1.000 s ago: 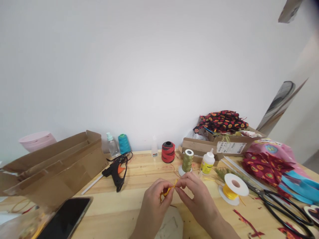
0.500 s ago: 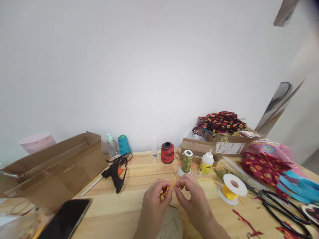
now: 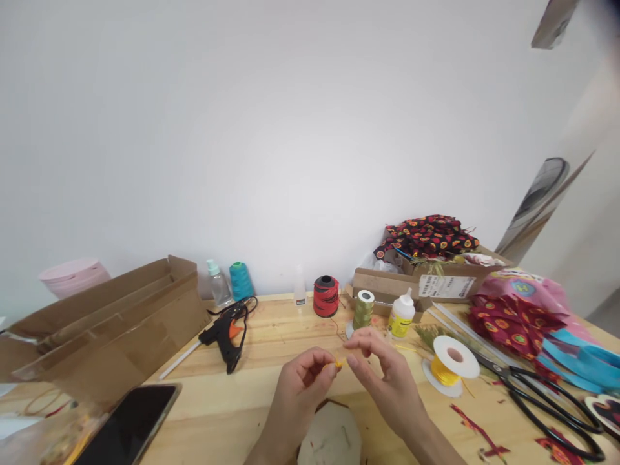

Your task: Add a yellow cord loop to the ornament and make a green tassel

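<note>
My left hand (image 3: 303, 391) is closed in a pinch on a yellow cord (image 3: 338, 364), whose short end pokes out past the thumb and fingertip. The rest of the cord is hidden by the hand. Just right of that end is my right hand (image 3: 385, 381), its thumb and fingers apart with nothing visible between them. Below both hands lies a pale, many-sided flat piece (image 3: 333, 434) with a dark edge and small thread bits on it. To the right, a white spool (image 3: 455, 356) wound with yellow cord lies on the wooden table (image 3: 232, 413).
Large black-handled scissors (image 3: 547, 400) lie at right near red fabric scraps (image 3: 477, 429). A glue bottle (image 3: 402, 315), green thread spool (image 3: 363, 310) and red thread spool (image 3: 326, 297) stand behind. At left are a glue gun (image 3: 225, 339), a phone (image 3: 128, 426) and a cardboard box (image 3: 121, 329).
My right hand has come off the cord, its fingers spreading. The left hand has turned slightly and still pinches the cord. More of the pale piece shows below.
</note>
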`<action>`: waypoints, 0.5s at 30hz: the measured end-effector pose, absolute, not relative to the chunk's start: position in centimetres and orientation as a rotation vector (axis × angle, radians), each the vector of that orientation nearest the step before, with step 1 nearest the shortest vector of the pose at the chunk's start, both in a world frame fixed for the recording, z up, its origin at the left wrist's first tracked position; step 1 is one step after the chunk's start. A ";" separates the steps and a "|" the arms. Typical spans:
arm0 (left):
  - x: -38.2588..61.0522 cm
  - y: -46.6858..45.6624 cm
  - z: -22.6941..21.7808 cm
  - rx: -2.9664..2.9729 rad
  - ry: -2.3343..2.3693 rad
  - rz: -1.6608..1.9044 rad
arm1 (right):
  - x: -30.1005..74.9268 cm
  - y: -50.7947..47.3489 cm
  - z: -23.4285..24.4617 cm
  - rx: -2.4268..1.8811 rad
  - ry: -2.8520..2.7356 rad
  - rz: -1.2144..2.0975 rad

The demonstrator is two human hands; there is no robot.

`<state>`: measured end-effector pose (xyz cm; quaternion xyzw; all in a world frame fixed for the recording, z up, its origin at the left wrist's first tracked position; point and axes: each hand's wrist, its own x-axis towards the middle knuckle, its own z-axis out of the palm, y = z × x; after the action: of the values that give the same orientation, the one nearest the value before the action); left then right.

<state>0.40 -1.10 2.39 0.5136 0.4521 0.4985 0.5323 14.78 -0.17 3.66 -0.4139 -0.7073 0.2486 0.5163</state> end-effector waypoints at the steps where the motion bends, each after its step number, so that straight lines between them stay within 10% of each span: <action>1: 0.4 -1.1 2.4 1.214 1.046 1.182 | 14.8 -0.2 3.8 -0.977 -1.701 0.643; 15: 0.3 -1.2 2.4 1.091 0.901 1.090 | 15.0 0.1 3.1 -0.805 -1.624 1.145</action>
<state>0.34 -1.22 2.39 0.4757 0.3928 0.4754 0.6272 15.00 0.07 3.12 -0.3295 -0.6653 0.4689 0.4785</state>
